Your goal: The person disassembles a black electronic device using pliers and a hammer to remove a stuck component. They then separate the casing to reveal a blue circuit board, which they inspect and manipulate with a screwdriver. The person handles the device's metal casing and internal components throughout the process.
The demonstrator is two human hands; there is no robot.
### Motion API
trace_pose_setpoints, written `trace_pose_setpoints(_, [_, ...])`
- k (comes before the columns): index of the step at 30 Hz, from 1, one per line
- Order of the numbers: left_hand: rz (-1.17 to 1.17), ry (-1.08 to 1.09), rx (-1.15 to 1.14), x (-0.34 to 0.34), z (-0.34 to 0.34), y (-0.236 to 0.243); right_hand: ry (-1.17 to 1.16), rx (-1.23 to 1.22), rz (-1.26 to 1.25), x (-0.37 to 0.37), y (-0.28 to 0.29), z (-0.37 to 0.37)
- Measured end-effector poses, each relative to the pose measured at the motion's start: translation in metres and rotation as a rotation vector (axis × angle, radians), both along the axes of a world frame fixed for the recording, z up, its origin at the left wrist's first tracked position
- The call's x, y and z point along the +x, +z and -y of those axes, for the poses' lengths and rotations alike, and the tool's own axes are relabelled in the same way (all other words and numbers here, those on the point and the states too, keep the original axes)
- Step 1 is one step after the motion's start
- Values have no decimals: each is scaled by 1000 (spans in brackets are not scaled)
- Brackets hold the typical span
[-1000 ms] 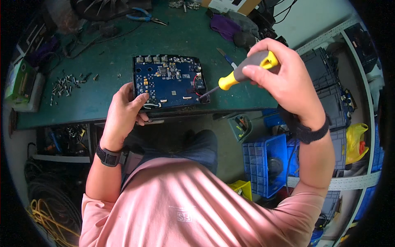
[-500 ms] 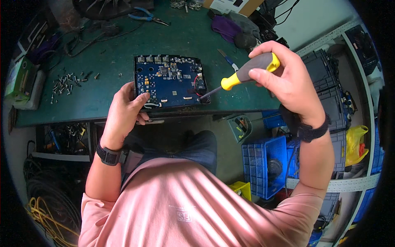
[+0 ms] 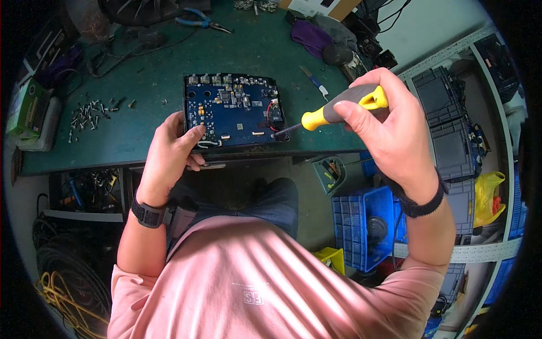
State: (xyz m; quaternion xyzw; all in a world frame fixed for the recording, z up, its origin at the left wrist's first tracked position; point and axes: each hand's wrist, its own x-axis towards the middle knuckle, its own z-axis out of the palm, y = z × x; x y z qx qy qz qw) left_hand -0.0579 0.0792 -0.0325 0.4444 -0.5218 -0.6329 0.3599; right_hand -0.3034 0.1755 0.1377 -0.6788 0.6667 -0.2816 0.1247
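Note:
A dark blue circuit board (image 3: pixel 231 116) sits in a black housing at the front edge of the green bench. My left hand (image 3: pixel 172 144) grips its left front corner, thumb on top and fingers underneath. My right hand (image 3: pixel 389 124) is wrapped round the grey and yellow handle of a screwdriver (image 3: pixel 314 120). The tool is tilted, its tip at the board's right front corner, close to a small black part with red wires (image 3: pixel 275 116). Whether a screw sits under the tip is too small to tell.
Loose screws (image 3: pixel 90 116) lie scattered on the left of the bench (image 3: pixel 152 73). Blue-handled pliers (image 3: pixel 203 21) lie at the back, and a small blue-handled tool (image 3: pixel 314 80) beyond the screwdriver. A green box (image 3: pixel 28 110) stands far left; blue crates (image 3: pixel 361 226) sit below right.
My right hand has turned and shifted slightly down, rolling the screwdriver handle with it and lowering its angle. The tip stays at the same corner; my left hand and the board have hardly moved.

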Motion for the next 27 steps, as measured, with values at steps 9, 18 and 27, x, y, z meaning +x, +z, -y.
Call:
trace_pose_setpoints(9, [3, -16, 4, 1, 0, 2, -9, -9, 150, -21, -7, -12])
trace_pose_setpoints(18, [19, -1, 21, 1, -1, 2, 6, -21, 175, -25, -10, -13])
trace_pose_setpoints(27, [32, 0, 5, 1, -2, 4, 16, -29, 146, -28, -12, -12])
